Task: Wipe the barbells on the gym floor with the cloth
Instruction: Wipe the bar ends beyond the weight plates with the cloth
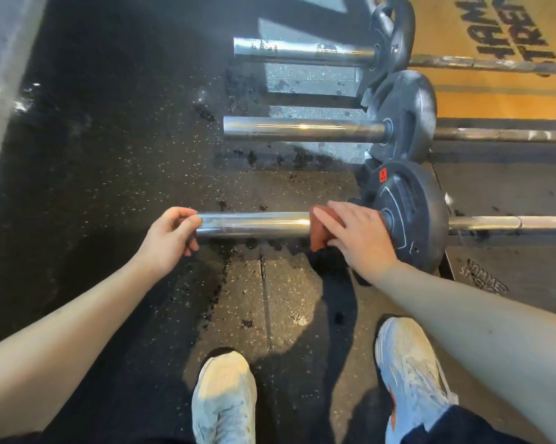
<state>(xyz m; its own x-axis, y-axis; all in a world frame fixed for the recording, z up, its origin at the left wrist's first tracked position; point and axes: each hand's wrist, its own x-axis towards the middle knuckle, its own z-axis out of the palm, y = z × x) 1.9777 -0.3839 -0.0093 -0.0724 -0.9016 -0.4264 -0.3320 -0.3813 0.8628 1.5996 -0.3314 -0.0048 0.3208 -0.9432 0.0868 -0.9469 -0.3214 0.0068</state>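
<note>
Three barbells lie side by side on the black rubber floor, their chrome sleeves pointing left. On the nearest barbell, my left hand grips the sleeve's free end. My right hand presses a reddish-brown cloth around the same sleeve, right beside its black weight plate. Most of the cloth is hidden under my fingers. The middle barbell and the far barbell lie untouched beyond it, each with a black plate.
My two pale sneakers stand on the speckled floor just in front of the nearest bar. An orange lifting platform with black lettering lies at the right. A grey wall or post runs along the left edge.
</note>
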